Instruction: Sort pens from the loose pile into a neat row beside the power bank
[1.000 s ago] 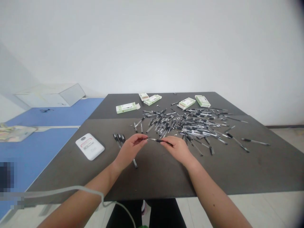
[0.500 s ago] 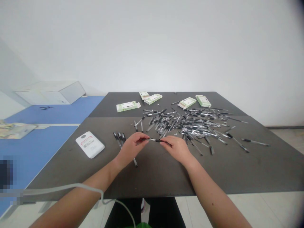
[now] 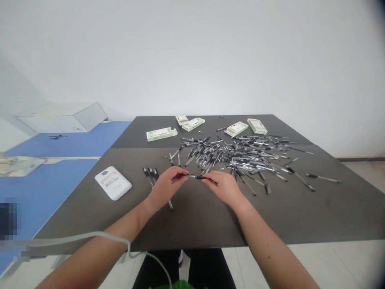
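A: Surface [image 3: 210, 224], far left?
B: One white tag [image 3: 113, 183], lying flat. Next, one small group of pens [image 3: 146, 172], partly hiding behind the left hand [image 3: 168, 182].

A: Left hand, pose?
B: Left forearm [image 3: 138, 216] is slanting forward and inward; thumb and fingertips are pinching the left end of the held pen [image 3: 199, 178].

A: Held pen, place and axis?
B: One, bridging the gap between the hands. Long axis is running left to right, almost level; the lighter section is pointing left, the black grip is lying to the right. Fingers are covering both ends.

A: Right hand [image 3: 223, 186]?
B: Right forearm [image 3: 255, 224] is angling in from lower right; back of the hand is facing up, thumb and fingers clamping the pen by its black grip.

A: Further right?
B: One loose pile of pens [image 3: 249, 160], spreading behind the right hand; lastly, one single pen [image 3: 324, 178], lying apart.
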`<move>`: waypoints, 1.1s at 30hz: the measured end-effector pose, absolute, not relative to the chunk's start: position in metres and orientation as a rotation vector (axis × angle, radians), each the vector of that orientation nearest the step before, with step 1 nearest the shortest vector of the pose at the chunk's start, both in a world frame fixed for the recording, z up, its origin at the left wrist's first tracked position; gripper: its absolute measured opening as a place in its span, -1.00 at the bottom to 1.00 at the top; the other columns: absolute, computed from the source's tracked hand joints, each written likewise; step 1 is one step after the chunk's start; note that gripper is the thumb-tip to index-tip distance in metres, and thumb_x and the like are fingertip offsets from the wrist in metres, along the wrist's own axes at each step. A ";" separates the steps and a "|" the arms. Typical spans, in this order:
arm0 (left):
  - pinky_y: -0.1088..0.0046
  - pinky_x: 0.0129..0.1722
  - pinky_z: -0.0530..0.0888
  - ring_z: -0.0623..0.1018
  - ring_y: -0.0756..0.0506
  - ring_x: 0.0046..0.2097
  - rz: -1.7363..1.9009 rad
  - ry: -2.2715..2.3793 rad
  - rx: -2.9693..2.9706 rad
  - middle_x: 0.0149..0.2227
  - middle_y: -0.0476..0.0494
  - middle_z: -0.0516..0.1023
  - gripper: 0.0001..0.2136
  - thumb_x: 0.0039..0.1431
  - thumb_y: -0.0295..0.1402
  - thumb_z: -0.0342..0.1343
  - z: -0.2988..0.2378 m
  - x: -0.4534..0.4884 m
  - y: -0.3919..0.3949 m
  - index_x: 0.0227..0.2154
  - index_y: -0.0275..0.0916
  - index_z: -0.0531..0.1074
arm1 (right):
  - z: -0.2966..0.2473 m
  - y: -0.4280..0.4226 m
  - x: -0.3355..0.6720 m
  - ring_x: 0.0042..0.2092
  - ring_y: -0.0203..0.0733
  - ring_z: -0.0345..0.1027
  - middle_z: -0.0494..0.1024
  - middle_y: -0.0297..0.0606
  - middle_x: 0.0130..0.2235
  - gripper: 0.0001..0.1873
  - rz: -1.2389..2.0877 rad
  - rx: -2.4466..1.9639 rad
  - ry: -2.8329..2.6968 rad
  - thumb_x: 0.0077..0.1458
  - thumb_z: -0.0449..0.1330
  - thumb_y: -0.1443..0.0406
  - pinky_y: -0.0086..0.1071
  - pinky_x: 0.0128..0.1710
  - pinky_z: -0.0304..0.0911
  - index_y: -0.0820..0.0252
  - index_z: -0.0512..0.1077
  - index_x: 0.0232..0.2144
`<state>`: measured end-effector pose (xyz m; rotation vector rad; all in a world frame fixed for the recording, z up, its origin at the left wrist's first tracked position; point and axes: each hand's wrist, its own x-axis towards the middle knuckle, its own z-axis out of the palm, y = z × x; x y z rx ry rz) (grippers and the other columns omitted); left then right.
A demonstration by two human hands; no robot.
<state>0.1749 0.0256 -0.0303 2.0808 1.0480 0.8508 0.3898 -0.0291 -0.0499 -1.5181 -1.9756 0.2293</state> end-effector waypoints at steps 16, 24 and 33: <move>0.35 -0.09 0.45 0.52 -0.08 -0.15 0.753 1.024 2.102 -0.14 -0.15 0.52 -0.65 0.08 -0.33 0.08 -0.042 0.175 0.022 -0.03 -0.17 0.40 | -0.063 -0.027 0.375 -0.19 -0.17 0.41 0.57 -0.24 -0.22 -0.74 0.308 -1.586 -2.036 0.19 0.04 0.20 -0.38 -0.21 0.22 0.06 0.52 -0.22; 0.25 0.03 0.39 0.49 -0.13 -0.06 0.932 1.553 2.154 -0.03 -0.21 0.48 -0.64 0.20 -0.25 -0.08 -0.054 0.088 0.016 0.02 -0.20 0.35 | -0.070 -0.025 0.337 -0.09 -0.13 0.41 0.54 -0.12 -0.12 -0.61 0.647 -1.742 -2.097 0.15 -0.02 0.40 -0.35 -0.12 0.23 0.26 0.33 0.03; -0.03 0.17 0.14 0.16 -0.37 0.23 0.519 1.514 2.488 0.22 -0.33 0.19 -0.41 -0.02 -0.08 0.15 -0.085 0.105 -0.016 0.08 -0.20 0.31 | -0.064 -0.008 0.256 -0.05 -0.12 0.38 0.47 -0.01 -0.06 -0.66 0.445 -1.796 -2.326 0.22 -0.10 0.37 -0.36 -0.11 0.23 0.29 0.32 -0.01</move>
